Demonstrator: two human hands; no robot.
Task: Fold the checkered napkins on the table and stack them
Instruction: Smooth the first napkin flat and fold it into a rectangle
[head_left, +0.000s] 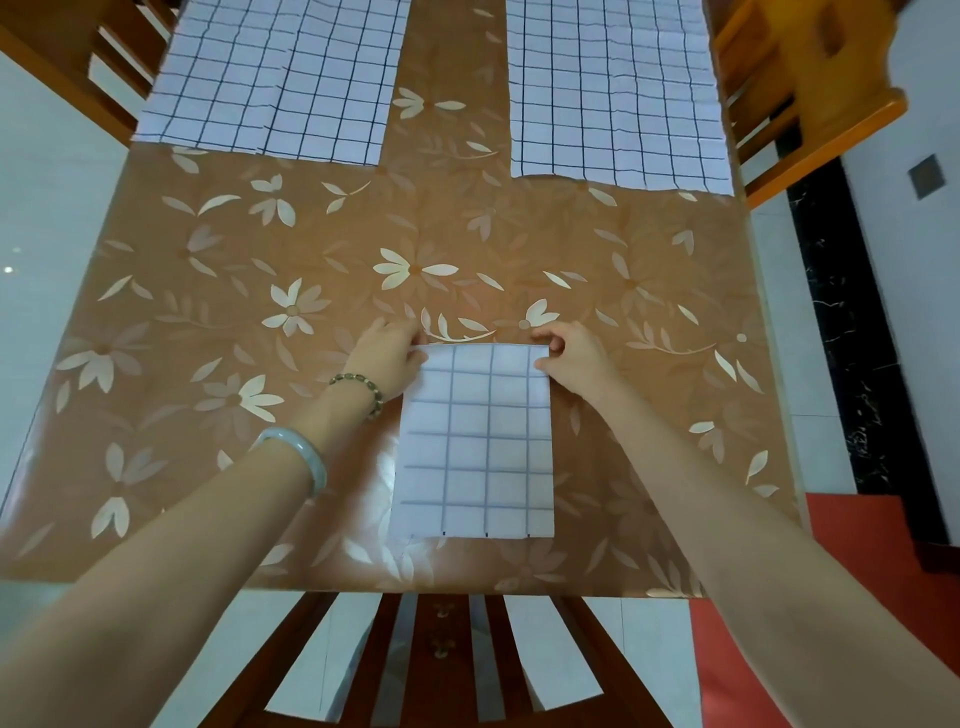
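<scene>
A folded white checkered napkin (475, 447) lies as a tall narrow rectangle near the table's front edge. My left hand (387, 351) pinches its far left corner. At the far right corner, my right hand (569, 353) pinches the cloth between thumb and fingers. Two unfolded checkered napkins lie flat at the back: one at the far left (270, 78), one at the far right (613, 88). They are apart from each other and from the folded one.
The table (218, 291) wears an orange-brown floral cover. A wooden chair back (441, 654) stands at the near edge below my arms. More wooden chairs stand at the far left (78, 57) and far right (810, 88). A red mat (883, 525) lies on the floor at right.
</scene>
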